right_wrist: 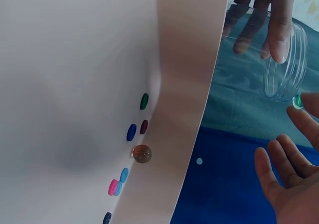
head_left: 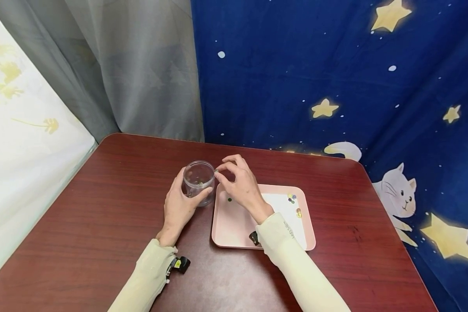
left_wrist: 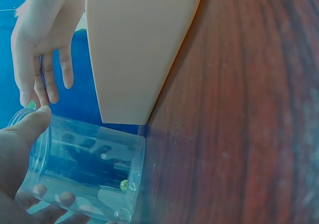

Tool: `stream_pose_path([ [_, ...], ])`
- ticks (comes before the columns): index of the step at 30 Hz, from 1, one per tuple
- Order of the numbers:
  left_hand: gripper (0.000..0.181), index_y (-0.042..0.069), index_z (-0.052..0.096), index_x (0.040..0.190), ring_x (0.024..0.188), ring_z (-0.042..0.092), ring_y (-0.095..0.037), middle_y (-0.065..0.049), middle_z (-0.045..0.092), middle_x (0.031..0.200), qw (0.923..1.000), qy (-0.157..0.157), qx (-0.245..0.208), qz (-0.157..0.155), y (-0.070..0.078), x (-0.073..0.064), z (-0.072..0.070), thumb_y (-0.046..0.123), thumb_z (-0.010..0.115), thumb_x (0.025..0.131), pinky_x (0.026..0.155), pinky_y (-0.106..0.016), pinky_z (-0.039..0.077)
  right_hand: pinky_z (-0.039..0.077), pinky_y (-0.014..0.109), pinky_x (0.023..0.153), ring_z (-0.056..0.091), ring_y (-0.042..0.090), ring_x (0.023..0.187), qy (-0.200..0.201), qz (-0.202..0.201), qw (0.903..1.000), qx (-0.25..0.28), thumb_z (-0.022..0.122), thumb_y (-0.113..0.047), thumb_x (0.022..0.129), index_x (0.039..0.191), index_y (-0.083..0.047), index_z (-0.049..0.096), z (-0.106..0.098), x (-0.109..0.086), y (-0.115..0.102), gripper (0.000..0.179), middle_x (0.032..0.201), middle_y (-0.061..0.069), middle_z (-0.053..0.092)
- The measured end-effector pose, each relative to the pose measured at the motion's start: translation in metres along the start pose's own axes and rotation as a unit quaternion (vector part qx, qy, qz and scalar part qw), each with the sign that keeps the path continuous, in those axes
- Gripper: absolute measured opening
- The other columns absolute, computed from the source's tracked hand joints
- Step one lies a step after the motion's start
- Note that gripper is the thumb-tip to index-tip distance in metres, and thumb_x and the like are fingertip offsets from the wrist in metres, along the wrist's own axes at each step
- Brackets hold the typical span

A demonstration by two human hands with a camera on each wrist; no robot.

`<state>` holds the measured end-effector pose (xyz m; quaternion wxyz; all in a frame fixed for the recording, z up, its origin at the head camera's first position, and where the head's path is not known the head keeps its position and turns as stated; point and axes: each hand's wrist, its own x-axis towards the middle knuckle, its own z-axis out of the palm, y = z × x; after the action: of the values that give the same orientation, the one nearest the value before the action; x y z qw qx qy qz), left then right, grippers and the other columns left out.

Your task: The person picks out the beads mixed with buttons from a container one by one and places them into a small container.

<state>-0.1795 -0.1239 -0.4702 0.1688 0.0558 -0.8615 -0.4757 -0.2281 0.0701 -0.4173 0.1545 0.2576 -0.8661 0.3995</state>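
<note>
A clear plastic jar (head_left: 199, 184) without a lid stands upright on the table, left of a pink tray (head_left: 234, 227). My left hand (head_left: 178, 209) grips the jar's side, thumb near the rim. At the mouth, my right hand (head_left: 242, 184) pinches a small green-and-clear marble (right_wrist: 297, 101) between thumb and forefinger; its other fingers are loosely spread. Near the jar's bottom lie a yellow-green marble (left_wrist: 124, 185) and a clear marble (left_wrist: 121, 214). Inside the tray, the right wrist view shows an amber marble (right_wrist: 142, 154) among several flat coloured buttons (right_wrist: 131, 132).
The tray's raised wall (right_wrist: 192, 74) stands close beside the jar. A lone dark green button (head_left: 229, 199) lies at the tray's left end. The reddish-brown wooden table (head_left: 101, 234) meets grey and blue curtains (head_left: 265, 86) at its far edge.
</note>
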Motion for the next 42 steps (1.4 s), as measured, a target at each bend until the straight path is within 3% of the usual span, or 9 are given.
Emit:
stream_pose_path([
  [6, 0.096, 0.035, 0.041, 0.158, 0.135, 0.059, -0.031, -0.004, 0.056, 0.153, 1.0000, 0.002, -0.001, 0.003, -0.0017, 0.0002, 0.0016, 0.059, 0.087, 0.078, 0.106, -0.062, 0.046, 0.055, 0.034, 0.093, 0.064, 0.019, 0.108, 0.001, -0.004, 1.0000, 0.004, 0.076, -0.025, 0.097, 0.107, -0.017, 0.078, -0.0007, 0.0006, -0.0008, 0.013, 0.131, 0.001, 0.063],
  [19, 0.096, 0.035, 0.041, 0.158, 0.134, 0.060, -0.032, -0.004, 0.057, 0.151, 1.0000, 0.004, 0.003, -0.002, -0.0015, -0.0004, 0.0011, 0.058, 0.087, 0.077, 0.106, -0.061, 0.046, 0.057, 0.031, 0.091, 0.071, 0.026, 0.107, -0.008, -0.005, 0.9997, 0.024, 0.075, -0.025, 0.098, 0.108, -0.016, 0.078, 0.0038, 0.0017, -0.0022, 0.014, 0.131, 0.000, 0.062],
  [28, 0.096, 0.035, 0.041, 0.158, 0.134, 0.060, -0.031, -0.004, 0.057, 0.151, 1.0000, 0.003, 0.006, -0.003, -0.0023, -0.0006, 0.0011, 0.058, 0.087, 0.078, 0.106, -0.060, 0.046, 0.057, 0.030, 0.089, 0.069, 0.017, 0.105, -0.009, -0.011, 0.9996, 0.024, 0.077, -0.025, 0.096, 0.107, -0.018, 0.078, 0.0049, 0.0026, -0.0033, 0.013, 0.131, 0.000, 0.062],
  [42, 0.097, 0.035, 0.040, 0.159, 0.134, 0.060, -0.032, -0.005, 0.056, 0.152, 1.0000, 0.000, 0.005, -0.004, -0.0004, -0.0006, -0.0005, 0.059, 0.087, 0.078, 0.106, -0.062, 0.046, 0.058, 0.030, 0.089, 0.068, 0.017, 0.109, -0.017, -0.023, 0.9992, 0.027, 0.078, -0.024, 0.095, 0.109, -0.013, 0.079, 0.0050, 0.0046, -0.0037, 0.018, 0.130, 0.002, 0.063],
])
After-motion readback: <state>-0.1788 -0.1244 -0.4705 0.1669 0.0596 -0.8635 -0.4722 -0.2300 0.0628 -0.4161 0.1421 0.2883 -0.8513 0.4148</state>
